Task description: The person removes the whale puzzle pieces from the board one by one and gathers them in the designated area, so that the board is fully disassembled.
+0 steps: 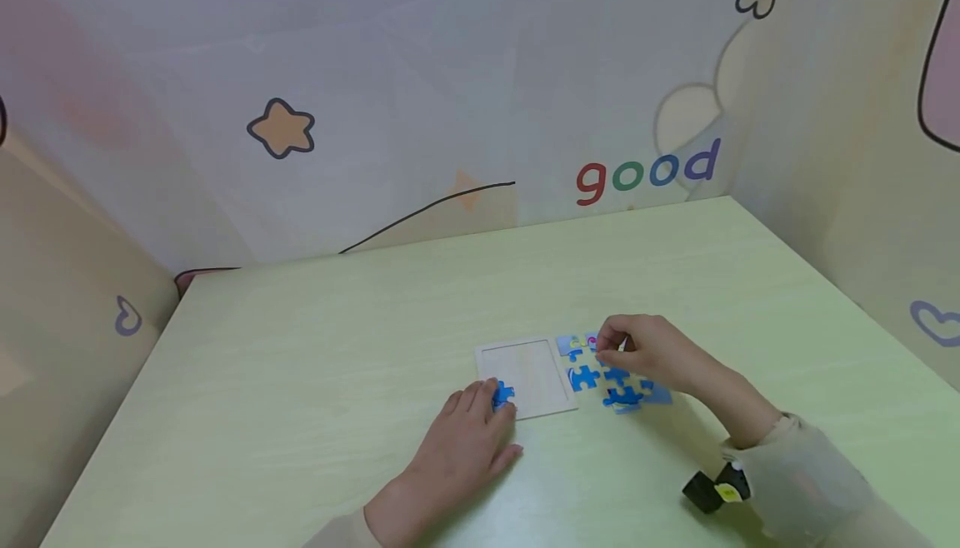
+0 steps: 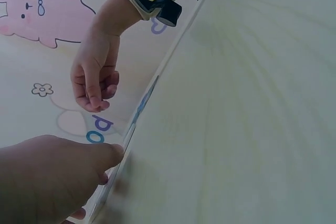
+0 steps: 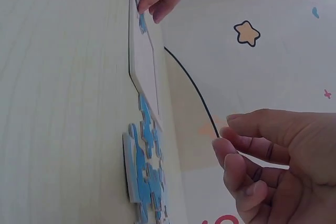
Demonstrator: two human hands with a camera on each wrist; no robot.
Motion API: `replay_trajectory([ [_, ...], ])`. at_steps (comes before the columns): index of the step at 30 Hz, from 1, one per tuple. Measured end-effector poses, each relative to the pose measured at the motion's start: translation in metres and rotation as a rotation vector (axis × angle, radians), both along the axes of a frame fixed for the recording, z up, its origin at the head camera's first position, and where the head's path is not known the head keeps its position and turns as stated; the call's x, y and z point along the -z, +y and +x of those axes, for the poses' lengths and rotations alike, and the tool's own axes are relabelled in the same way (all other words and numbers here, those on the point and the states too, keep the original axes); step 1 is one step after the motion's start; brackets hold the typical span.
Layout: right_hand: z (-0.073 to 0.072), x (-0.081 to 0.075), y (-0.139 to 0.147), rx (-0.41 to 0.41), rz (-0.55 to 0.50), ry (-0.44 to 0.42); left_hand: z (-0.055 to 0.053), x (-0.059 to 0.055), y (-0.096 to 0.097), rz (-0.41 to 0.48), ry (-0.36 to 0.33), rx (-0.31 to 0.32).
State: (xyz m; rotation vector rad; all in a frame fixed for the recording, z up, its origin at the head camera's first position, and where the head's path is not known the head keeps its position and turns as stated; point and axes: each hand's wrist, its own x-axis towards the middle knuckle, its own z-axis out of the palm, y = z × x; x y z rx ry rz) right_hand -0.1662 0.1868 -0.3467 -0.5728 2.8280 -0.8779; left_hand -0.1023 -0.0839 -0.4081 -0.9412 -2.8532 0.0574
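Note:
A square white puzzle tray (image 1: 540,411) lies on the table with a blue jigsaw piece (image 1: 504,393) in its near left corner. My left hand (image 1: 467,440) rests over that corner, its fingertips at the piece and the tray edge. Right of the tray lie several loose blue jigsaw pieces (image 1: 583,377), some overlapping. My right hand (image 1: 660,352) hovers above them. In the right wrist view the right hand (image 3: 273,161) has loosely bent fingers, thumb and forefinger close together, with nothing visible between them. The left wrist view shows the tray edge-on beside the left hand (image 2: 58,177).
The pale table (image 1: 300,381) meets a decorated back wall (image 1: 420,73) and side walls. A black wrist camera (image 1: 716,488) sits at the right sleeve, low over the table.

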Motion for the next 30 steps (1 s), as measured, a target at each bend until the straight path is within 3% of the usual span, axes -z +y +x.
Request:
replay_trajectory([
  [4, -0.003, 0.001, -0.009, -0.032, -0.031, 0.008, -0.002, 0.0, -0.002, 0.01, 0.022, 0.008],
  [12, -0.005, 0.006, -0.025, -0.066, -0.068, 0.007, -0.006, 0.001, -0.007, -0.012, 0.149, 0.006],
  [18, -0.005, 0.01, -0.04, -0.107, -0.093, -0.005, -0.011, 0.001, -0.012, -0.025, 0.138, -0.028],
  [30, -0.007, 0.03, -0.068, -0.162, -0.12, -0.067, -0.015, 0.004, -0.015, 0.01, 0.171, -0.029],
])
